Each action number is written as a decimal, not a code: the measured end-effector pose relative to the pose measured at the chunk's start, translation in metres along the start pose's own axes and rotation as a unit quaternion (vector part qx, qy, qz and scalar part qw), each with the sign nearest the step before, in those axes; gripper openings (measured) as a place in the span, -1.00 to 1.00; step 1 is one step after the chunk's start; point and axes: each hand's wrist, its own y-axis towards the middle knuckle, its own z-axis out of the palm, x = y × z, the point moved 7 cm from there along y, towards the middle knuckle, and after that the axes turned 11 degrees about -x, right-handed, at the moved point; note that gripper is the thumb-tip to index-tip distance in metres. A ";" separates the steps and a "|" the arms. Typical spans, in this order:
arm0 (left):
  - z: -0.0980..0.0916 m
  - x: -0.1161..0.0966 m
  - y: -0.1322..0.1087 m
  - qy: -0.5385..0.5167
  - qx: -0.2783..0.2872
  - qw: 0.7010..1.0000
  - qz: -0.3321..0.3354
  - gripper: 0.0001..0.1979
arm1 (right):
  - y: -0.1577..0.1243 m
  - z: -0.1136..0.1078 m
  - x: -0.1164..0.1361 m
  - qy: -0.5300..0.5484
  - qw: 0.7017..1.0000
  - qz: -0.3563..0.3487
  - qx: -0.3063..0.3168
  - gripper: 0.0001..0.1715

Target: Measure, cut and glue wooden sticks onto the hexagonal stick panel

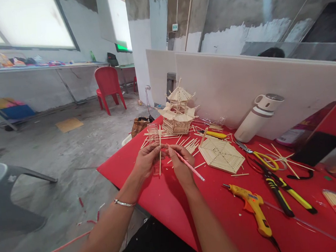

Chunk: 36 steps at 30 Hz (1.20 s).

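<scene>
My left hand (pixel 146 160) is closed around a thin wooden stick (pixel 160 158) and a clear plastic ruler (pixel 153 137) that stand upright together. My right hand (pixel 180 163) pinches a pink pencil (pixel 191 168) whose tip meets the stick near my fingers. Both hands hover over the red table (pixel 169 204) at its left edge. Behind them stands a small pagoda model (pixel 178 111) built of sticks, and to the right lies a flat hexagonal stick panel (pixel 221 153). Loose sticks (pixel 187 142) are scattered between them.
A yellow glue gun (pixel 253 208), yellow-handled pliers (pixel 288 196), scissors (pixel 261 157) and a white flask (pixel 257 118) lie to the right. A white partition (pixel 240 80) backs the table. A red chair (pixel 108 86) and a grey chair (pixel 3 195) stand on the concrete floor.
</scene>
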 end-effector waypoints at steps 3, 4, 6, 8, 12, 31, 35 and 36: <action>0.002 0.002 -0.001 0.006 0.004 1.000 -0.015 -0.68 | 0.005 -0.007 -0.007 -0.029 0.999 -0.001 -0.023 -0.58; 0.003 0.003 -0.002 0.006 0.004 1.000 -0.019 -0.68 | 0.007 -0.009 -0.009 -0.047 0.998 -0.006 -0.028 -0.55; 0.003 0.005 -0.002 0.006 0.004 1.000 -0.030 -0.67 | 0.010 -0.010 -0.014 -0.078 0.997 -0.012 -0.025 -0.53; 0.003 0.008 0.000 0.007 0.003 0.999 -0.039 -0.67 | 0.013 -0.010 -0.017 -0.101 0.995 -0.020 -0.012 -0.53; 0.005 0.015 0.001 0.032 0.040 0.997 -0.057 -0.68 | 0.014 -0.010 -0.010 -0.157 0.984 -0.088 -0.011 -0.58; -0.004 0.007 0.074 0.095 -0.048 0.994 -0.021 -0.70 | 0.037 -0.046 -0.048 -0.110 0.978 0.095 -0.149 -0.49; -0.021 -0.003 0.081 0.213 -0.106 0.964 0.118 -0.77 | 0.052 -0.022 -0.072 -0.137 0.976 0.156 -0.070 -0.52; -0.024 -0.008 0.079 0.270 -0.120 0.943 0.156 -0.77 | 0.057 -0.012 -0.077 -0.144 0.976 0.159 -0.043 -0.54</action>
